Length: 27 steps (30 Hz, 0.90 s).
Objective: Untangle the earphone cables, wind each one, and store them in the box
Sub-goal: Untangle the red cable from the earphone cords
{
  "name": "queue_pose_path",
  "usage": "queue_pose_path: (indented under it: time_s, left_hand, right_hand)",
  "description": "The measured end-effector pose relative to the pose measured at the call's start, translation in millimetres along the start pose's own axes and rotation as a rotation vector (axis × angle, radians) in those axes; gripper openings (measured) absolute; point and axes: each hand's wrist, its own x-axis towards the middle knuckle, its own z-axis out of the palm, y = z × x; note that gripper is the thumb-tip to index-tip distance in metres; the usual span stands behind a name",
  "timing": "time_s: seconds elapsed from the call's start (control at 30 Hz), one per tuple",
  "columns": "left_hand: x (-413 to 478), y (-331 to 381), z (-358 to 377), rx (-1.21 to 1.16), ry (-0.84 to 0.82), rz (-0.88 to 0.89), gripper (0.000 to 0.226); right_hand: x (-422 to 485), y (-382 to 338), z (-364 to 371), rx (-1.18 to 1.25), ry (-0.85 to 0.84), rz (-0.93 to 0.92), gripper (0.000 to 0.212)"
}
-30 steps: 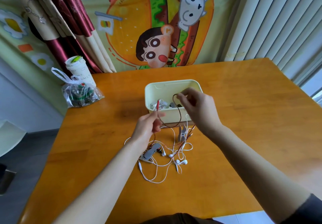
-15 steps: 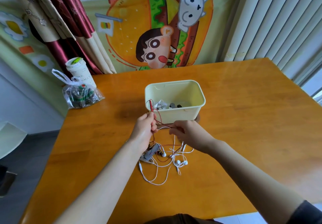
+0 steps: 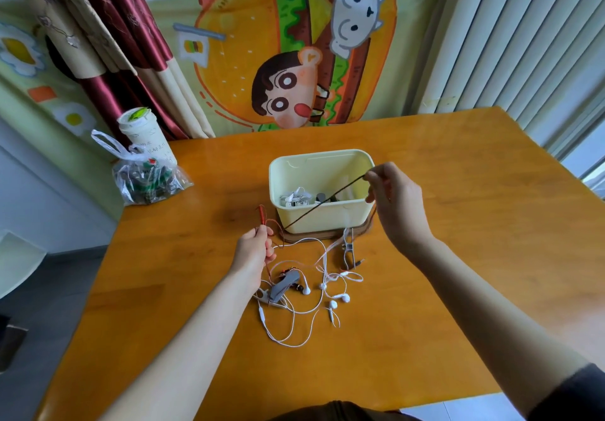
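In front of the cream plastic box [image 3: 320,154], the left hand [image 3: 255,247] pinches a gathered bunch of the thin dark-red earphone cable [image 3: 324,201], with small loops poking up above the fingers. Out to the right, the right hand [image 3: 393,198] pinches the same cable just over the box's right rim, and the strand runs taut between them across the box front. To wind it well, go light on the tension and lay each turn beside the last. Mind the tail below the left hand, though: it seems to run into the tangle of white earphone cables [image 3: 307,309] and could drag them along. White earbuds already lie in the box. Underneath is a glossy orange-brown wooden table [image 3: 458,257]. A clear plastic bag [image 3: 147,181] and a white paper cup [image 3: 144,132] sit at its far left corner. Behind hang a cartoon burger cloth [image 3: 294,54] and pale vertical blinds [image 3: 523,44].
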Motion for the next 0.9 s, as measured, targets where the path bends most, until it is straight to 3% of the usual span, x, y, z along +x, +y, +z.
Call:
queue_pose_path:
  time_s: [0.1,0.27,0.43,0.6,0.67,0.77,0.9]
  left_hand:
    - [-1.7,4.1,-0.9,0.087,0.005,0.062,0.029]
    - [-18.7,12.4,12.0,0.183,-0.147,0.140,0.024]
    - [-27.2,12.0,34.1,0.372,-0.382,0.214,0.032]
    - [-26.6,9.2,34.3,0.500,-0.472,0.177,0.038]
    - [-21.7,7.0,32.0,0.568,-0.446,0.198,0.037]
    - [-6.0,4.6,19.7,0.685,-0.281,0.241,0.043]
    - [17.9,-2.9,-9.6,0.672,-0.073,0.194,0.045]
  right_hand:
    - [-0.3,-7.3,-1.2,-0.018,-0.092,-0.028,0.016]
    - [-17.9,6.3,21.7,-0.240,-0.502,0.048,0.020]
    - [-31.7,-1.1,37.9,-0.154,-0.573,-0.012,0.023]
    - [-32.2,-4.4,35.9,-0.053,-0.659,0.024,0.028]
    - [-32.8,-3.1,34.4,0.000,-0.682,0.072,0.025]
    - [-28.6,10.8,26.0,-0.048,-0.679,0.168,0.012]
    - [-22.2,43.6,8.1,-0.219,-0.705,0.292,0.021]
